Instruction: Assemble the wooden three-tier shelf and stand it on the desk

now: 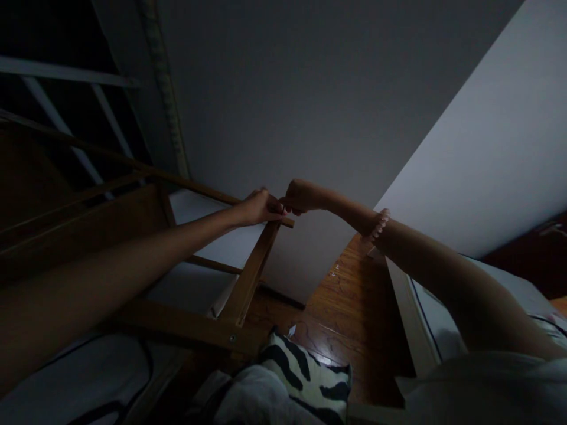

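Both hands meet at the end of a wooden frame, one beside the other. My left hand is closed, thumb and fingers pinched together just above the frame's upper corner. Close against its fingertips, my right hand is also closed, with its fingers bent down and a beaded bracelet on that wrist. Between the fingertips a small dark bit shows, too dim and tiny to name. A short wooden bar end sticks out right below the fingers.
Behind the hands rises a grey wall. A zebra-striped cushion lies low in front, over the wooden floor. At the right stands a bed with a pale frame. White rails show at the upper left. The room is dim.
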Demonstrator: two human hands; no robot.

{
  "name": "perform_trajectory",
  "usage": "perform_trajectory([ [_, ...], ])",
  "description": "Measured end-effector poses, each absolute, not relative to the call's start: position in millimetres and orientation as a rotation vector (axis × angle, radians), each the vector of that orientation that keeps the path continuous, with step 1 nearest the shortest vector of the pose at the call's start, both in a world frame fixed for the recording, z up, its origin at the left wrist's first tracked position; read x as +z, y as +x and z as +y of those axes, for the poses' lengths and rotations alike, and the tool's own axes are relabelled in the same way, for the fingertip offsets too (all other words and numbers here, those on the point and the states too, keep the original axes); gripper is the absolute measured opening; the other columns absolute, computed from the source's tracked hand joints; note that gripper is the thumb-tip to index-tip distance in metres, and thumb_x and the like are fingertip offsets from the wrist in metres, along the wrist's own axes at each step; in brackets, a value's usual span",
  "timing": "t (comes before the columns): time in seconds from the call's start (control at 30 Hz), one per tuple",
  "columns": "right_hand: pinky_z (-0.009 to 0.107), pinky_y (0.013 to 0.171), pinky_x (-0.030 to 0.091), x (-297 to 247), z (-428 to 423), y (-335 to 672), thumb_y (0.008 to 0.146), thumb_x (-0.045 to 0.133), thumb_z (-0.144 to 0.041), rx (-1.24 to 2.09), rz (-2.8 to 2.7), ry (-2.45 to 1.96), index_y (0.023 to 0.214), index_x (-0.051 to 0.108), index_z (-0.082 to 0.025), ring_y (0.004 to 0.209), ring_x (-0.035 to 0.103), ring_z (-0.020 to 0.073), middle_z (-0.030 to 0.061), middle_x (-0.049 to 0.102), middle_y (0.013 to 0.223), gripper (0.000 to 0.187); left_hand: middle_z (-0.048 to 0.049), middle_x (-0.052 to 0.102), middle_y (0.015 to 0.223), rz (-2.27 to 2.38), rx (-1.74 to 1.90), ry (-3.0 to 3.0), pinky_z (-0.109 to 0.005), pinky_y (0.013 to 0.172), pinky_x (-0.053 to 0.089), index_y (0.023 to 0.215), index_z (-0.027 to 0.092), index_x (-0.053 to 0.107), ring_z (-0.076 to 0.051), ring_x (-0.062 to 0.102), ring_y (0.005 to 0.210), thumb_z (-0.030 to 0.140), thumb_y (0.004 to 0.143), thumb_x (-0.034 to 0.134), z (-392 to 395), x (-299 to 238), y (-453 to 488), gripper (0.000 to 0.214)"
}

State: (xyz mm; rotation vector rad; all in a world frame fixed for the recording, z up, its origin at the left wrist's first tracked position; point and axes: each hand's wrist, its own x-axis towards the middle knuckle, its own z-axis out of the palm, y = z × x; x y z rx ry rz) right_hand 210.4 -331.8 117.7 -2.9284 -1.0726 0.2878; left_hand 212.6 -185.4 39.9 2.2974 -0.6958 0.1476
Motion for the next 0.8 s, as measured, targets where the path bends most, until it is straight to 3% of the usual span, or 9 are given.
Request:
perform_trajectory([
  [0.1, 0.023, 0.059, 0.038, 112.3, -336.2, 206.2, 0.079, 0.048, -0.021, -0.091, -1.34, -3.023, 0.083, 0.063, -0.007, 0.068, 0.057, 0.0151, 0.0132, 0.063, 0.076, 0.022, -0.007, 0.068, 0.072, -0.661, 0.175, 2.32, -0.022, 0.06, 0.042, 0.074, 0.01, 0.068, -0.016, 0.061, 0.068, 0.03, 0.065, 0.063, -186.2, 41.9, 212.1, 0.022],
  [0.2, 0.023, 0.056, 0.035, 111.7, -334.1, 202.9, 0.08, 0.042, -0.022, -0.27, -1.129, -3.082, 0.088, 0.063, -0.008, 0.069, 0.056, 0.016, 0.0153, 0.063, 0.083, 0.027, -0.0085, 0.068, 0.075, -0.675, 0.148, 2.265, -0.021, 0.059, 0.043, 0.068, 0.01, 0.067, -0.016, 0.063, 0.071, 0.026, 0.063, 0.063, -186.7, 41.9, 213.2, 0.017],
  [0.43, 0.022, 0.053, 0.031, 134.6, -330.5, 203.6, 0.078, 0.041, -0.022, -0.345, -0.94, -2.999, 0.087, 0.063, -0.005, 0.056, 0.047, 0.0095, 0.013, 0.062, 0.078, 0.029, -0.0087, 0.068, 0.085, -0.665, 0.04, 2.151, -0.022, 0.07, 0.049, 0.063, 0.011, 0.062, -0.016, 0.064, 0.078, 0.019, 0.063, 0.06, -187.6, 41.2, 211.5, 0.008],
  [0.67, 0.02, 0.053, 0.032, 155.0, -344.3, 194.1, 0.082, 0.037, -0.024, -0.266, -0.975, -2.769, 0.06, 0.06, -0.006, 0.047, 0.042, 0.0065, 0.0041, 0.053, 0.052, 0.036, -0.0067, 0.067, 0.093, -0.637, -0.013, 2.198, -0.028, 0.085, 0.045, 0.071, 0.012, 0.066, -0.018, 0.061, 0.092, 0.015, 0.064, 0.059, -175.2, 53.4, 209.8, 0.01],
  [0.73, 0.019, 0.053, 0.032, 161.3, -341.8, 188.1, 0.082, 0.038, -0.025, -0.251, -1.027, -2.706, 0.058, 0.059, -0.006, 0.046, 0.041, 0.0059, 0.0026, 0.051, 0.049, 0.037, -0.0084, 0.067, 0.093, -0.563, 0.026, 2.122, -0.031, 0.089, 0.042, 0.079, 0.009, 0.066, -0.019, 0.06, 0.095, 0.015, 0.066, 0.06, -166.3, 64.1, 203.7, 0.016],
  [0.8, 0.018, 0.054, 0.033, 166.9, -332.8, 182.2, 0.082, 0.039, -0.025, -0.266, -1.092, -2.657, 0.06, 0.059, -0.006, 0.048, 0.042, 0.006, 0.0022, 0.051, 0.05, 0.036, -0.0101, 0.065, 0.099, -0.525, 0.04, 2.004, -0.032, 0.091, 0.041, 0.1, 0.006, 0.06, -0.018, 0.059, 0.096, 0.016, 0.072, 0.057, -156.0, 77.2, 190.3, 0.03],
])
